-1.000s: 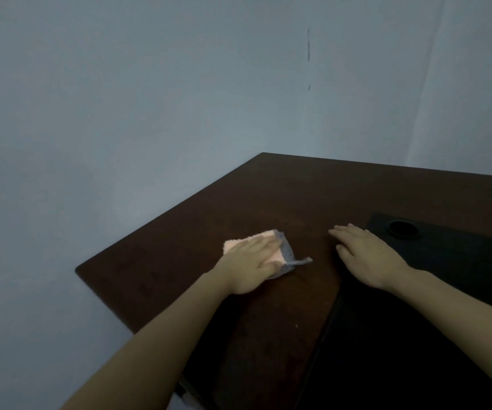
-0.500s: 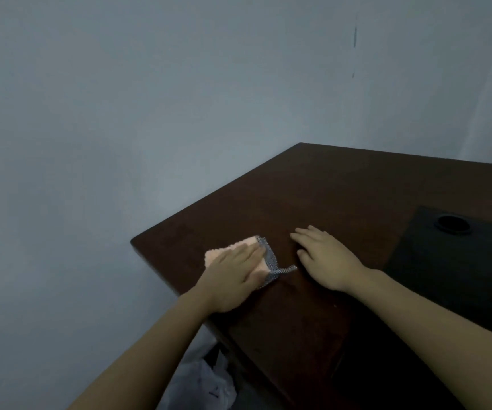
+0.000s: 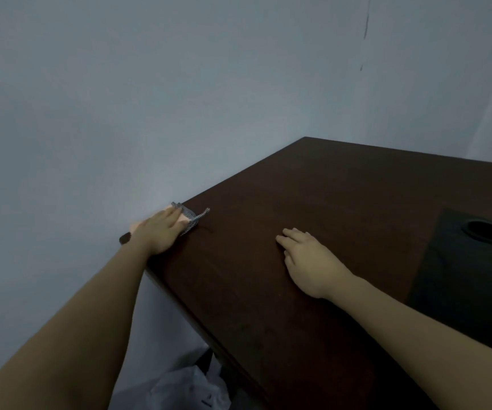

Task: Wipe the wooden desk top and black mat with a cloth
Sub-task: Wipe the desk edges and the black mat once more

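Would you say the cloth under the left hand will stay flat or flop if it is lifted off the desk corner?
The cloth probably flops: a loose patterned flap already trails beside the left hand. It looks thin and light. Pushed further, it may slide off the desk edge.

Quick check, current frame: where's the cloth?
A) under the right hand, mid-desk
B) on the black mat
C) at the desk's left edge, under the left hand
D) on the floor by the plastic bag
C: the left hand presses the cloth flat at the desk's left edge, while the right hand lies bare on the wood and the mat sits far right.
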Action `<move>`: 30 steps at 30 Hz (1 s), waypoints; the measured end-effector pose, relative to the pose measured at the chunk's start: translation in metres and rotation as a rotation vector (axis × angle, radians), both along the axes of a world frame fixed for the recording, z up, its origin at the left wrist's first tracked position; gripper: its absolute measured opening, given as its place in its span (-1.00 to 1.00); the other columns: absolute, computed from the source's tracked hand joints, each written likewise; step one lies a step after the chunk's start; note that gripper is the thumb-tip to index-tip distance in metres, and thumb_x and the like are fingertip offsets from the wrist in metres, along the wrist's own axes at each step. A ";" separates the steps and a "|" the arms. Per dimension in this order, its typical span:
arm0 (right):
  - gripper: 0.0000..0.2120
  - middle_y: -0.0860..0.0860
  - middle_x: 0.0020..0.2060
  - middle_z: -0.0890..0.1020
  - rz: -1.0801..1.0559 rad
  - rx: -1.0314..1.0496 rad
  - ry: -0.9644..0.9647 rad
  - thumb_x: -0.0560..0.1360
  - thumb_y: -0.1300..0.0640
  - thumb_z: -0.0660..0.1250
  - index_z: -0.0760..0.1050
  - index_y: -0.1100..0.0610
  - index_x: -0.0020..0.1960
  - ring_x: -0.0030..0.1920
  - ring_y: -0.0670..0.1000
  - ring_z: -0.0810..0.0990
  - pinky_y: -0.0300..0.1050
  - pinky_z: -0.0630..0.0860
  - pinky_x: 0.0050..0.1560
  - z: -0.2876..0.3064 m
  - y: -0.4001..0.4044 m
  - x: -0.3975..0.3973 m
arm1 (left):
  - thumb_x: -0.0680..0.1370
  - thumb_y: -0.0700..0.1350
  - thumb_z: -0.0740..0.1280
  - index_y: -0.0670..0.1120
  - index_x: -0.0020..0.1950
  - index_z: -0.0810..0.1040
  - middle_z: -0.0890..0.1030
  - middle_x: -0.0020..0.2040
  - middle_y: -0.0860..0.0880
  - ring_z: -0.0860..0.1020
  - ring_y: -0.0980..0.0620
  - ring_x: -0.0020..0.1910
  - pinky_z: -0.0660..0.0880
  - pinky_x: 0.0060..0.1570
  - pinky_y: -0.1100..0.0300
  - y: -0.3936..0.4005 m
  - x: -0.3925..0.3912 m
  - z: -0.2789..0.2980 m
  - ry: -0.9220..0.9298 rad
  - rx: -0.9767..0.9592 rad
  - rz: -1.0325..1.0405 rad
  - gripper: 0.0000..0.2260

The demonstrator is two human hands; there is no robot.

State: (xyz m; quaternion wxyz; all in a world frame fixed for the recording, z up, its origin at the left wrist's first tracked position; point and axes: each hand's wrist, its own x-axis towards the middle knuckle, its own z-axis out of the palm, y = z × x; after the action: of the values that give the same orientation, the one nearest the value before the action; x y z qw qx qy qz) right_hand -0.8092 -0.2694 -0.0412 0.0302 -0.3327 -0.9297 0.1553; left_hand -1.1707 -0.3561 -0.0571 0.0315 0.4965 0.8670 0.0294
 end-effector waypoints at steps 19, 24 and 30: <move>-0.52 -0.02 0.64 0.09 -0.027 0.018 0.015 0.74 0.12 0.01 0.10 0.05 0.64 0.63 -0.04 0.00 -0.17 -0.09 0.55 0.002 -0.002 0.000 | 0.58 0.38 -0.10 0.03 0.65 0.05 0.02 0.65 0.04 0.03 0.05 0.62 -0.04 0.56 0.12 -0.039 -0.008 0.002 -0.039 0.039 -0.115 -0.28; -0.53 -0.01 0.64 0.10 -0.024 0.005 0.036 0.73 0.14 0.02 0.12 0.07 0.64 0.63 -0.02 0.01 -0.15 -0.08 0.56 0.001 -0.004 0.001 | 0.67 0.22 -0.08 0.00 0.66 0.04 0.01 0.65 0.01 0.04 0.00 0.62 0.01 0.56 0.07 -0.039 0.010 0.000 0.011 0.006 -0.067 -0.41; -0.53 0.02 0.62 0.18 -0.047 -0.045 0.110 0.72 0.21 0.04 0.18 0.08 0.62 0.62 0.01 0.08 -0.12 -0.03 0.57 0.001 -0.006 0.002 | 0.40 0.47 -0.42 -0.02 0.65 0.03 0.01 0.65 0.01 -0.01 0.06 0.62 -0.13 0.58 0.13 -0.082 0.130 0.004 0.022 0.039 -0.357 -0.05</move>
State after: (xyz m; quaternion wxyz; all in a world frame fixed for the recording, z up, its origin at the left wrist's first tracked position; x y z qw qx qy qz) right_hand -0.8071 -0.2750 -0.0397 0.0776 -0.3458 -0.9149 0.1934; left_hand -1.0409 -0.4377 -0.0527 0.0171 0.6432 0.7647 0.0349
